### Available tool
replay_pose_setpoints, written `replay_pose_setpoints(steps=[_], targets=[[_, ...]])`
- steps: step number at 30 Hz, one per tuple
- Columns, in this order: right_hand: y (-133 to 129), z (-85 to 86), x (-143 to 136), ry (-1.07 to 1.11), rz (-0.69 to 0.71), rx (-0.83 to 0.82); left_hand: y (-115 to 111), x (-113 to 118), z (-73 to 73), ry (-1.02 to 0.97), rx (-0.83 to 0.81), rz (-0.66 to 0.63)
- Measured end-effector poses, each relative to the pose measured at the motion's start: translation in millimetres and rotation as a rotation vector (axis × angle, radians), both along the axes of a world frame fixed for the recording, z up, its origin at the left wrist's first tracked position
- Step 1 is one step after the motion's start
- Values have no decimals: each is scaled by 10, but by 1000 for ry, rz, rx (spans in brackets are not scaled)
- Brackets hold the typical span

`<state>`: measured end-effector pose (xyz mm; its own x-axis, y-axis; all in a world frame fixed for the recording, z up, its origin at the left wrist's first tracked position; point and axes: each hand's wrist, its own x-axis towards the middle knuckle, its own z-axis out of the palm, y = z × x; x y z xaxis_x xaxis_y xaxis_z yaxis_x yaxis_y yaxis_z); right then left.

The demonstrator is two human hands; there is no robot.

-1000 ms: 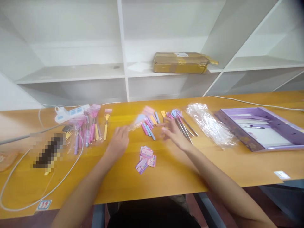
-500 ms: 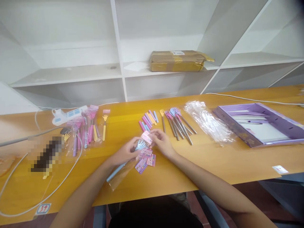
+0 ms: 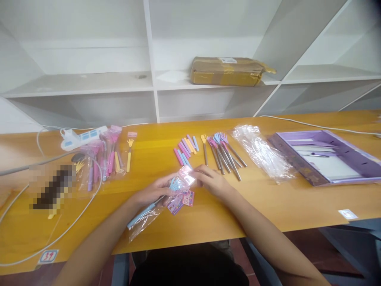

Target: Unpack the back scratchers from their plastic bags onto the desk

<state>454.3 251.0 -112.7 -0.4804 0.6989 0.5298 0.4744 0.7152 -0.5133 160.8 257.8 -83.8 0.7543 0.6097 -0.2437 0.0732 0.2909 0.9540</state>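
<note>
Scratcher (image 3: 141, 217) in its clear bag (image 3: 148, 223) slanted low over the desk (image 3: 226, 226), claw toward two o'clock, handle toward eight. The left hand (image 3: 157, 190), palm inward, grasped it below the claw. From four o'clock the right hand (image 3: 214, 182) bent in, fingers curled beside the pink card (image 3: 186, 175); whether they pinched anything, I couldn't tell.

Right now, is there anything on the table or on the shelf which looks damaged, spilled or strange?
The brown cardboard box on the white shelf looks slightly damaged: yellowish tape sticks out loosely from its right end. I see no spill.
</note>
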Motion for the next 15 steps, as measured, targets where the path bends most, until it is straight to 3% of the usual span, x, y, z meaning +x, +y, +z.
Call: replay_pose_setpoints(steps=[7, 15], targets=[[-4, 178, -144, 119, -83, -92, 24, -20, 67, -23, -8, 24], [57, 14, -305, 429, -128, -337, 33, -37, 15, 98, 38, -52]])
